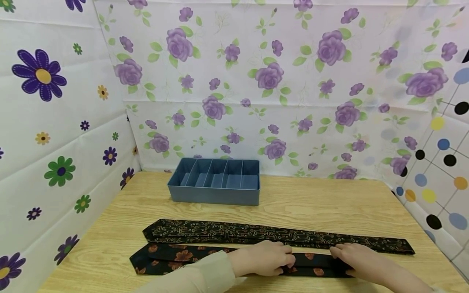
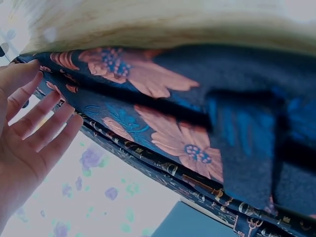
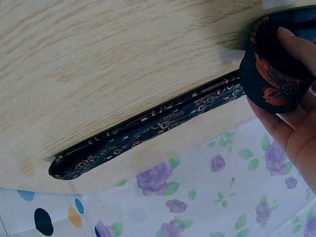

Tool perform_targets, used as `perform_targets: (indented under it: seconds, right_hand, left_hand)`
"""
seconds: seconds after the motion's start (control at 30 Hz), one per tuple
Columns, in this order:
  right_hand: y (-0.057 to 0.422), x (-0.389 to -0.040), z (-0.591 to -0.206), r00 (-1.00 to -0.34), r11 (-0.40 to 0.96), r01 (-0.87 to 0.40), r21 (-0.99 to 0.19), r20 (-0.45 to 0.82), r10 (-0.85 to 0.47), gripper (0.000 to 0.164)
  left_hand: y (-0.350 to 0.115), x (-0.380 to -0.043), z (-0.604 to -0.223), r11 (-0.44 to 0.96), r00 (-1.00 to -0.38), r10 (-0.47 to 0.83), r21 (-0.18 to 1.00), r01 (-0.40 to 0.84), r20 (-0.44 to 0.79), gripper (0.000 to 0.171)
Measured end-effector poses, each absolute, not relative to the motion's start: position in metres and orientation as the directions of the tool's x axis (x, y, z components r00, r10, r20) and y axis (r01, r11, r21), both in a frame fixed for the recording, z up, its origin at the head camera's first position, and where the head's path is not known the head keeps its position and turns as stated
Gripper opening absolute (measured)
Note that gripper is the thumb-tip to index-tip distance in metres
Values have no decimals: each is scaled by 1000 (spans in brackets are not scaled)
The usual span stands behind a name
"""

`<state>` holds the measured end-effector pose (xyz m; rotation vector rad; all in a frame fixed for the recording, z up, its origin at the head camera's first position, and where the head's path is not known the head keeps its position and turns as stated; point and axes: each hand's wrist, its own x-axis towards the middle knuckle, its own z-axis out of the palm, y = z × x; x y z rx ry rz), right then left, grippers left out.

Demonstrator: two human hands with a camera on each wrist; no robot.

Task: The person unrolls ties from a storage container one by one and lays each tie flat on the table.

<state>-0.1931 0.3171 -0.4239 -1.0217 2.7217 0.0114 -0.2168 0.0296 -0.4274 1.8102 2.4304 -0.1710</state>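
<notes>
A dark necktie with orange flowers [image 1: 183, 256] lies lengthwise on the near part of the table, its seamed back up and its wide end to the left. My left hand [image 1: 264, 258] rests on its middle; in the left wrist view the fingers stretch over it, fairly straight. At the right end, my right hand [image 1: 360, 260] pinches the flowered tie. The right wrist view shows this end bent over in a rounded fold [image 3: 276, 91], with the thumb on its inside and fingers outside. Just behind lies a second black necktie with a small gold-and-rust pattern [image 1: 190, 232], laid out flat.
At the back of the wooden table [image 1: 322, 203] stands a blue-grey box [image 1: 216, 196] with several compartments in a row. A flower-printed cloth [image 1: 234, 81] hangs behind it, and more printed sheets close off the left and right sides.
</notes>
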Motion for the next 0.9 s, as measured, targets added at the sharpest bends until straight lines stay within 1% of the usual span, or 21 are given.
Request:
perform_targets:
  seconds: [0.1, 0.27, 0.37, 0.53, 0.63, 0.77, 0.9]
  right_hand:
    - [319, -194, -424, -728, 756, -651, -77, -221, -649, 42]
    - [323, -195, -426, -714, 737, -669, -97, -190, -674, 36]
    - [324, -194, -426, -709, 728, -678, -101, -172, -684, 32]
    - [327, -193, -427, -703, 717, -692, -87, -146, -696, 28]
    - [328, -193, -428, -705, 718, -689, -92, -139, -695, 28]
    - [329, -192, -428, -711, 727, -676, -118, -154, -686, 28]
    - [332, -191, -429, -720, 738, -662, -131, -162, -675, 28]
  left_hand:
    - [32, -216, -427, 278, -278, 950, -18, 960, -144, 21]
    - [39, -217, -424, 271, -274, 954, -39, 962, -124, 23]
    - [47, -218, -422, 270, -275, 953, -51, 961, -131, 30]
    - [64, -218, -422, 264, -274, 945, -80, 961, -179, 47]
    - [74, -218, -425, 273, -283, 932, -73, 959, -228, 53]
    - [82, -217, -429, 293, -291, 912, -35, 955, -288, 57]
    - [84, -217, -432, 307, -295, 906, -8, 952, -303, 58]
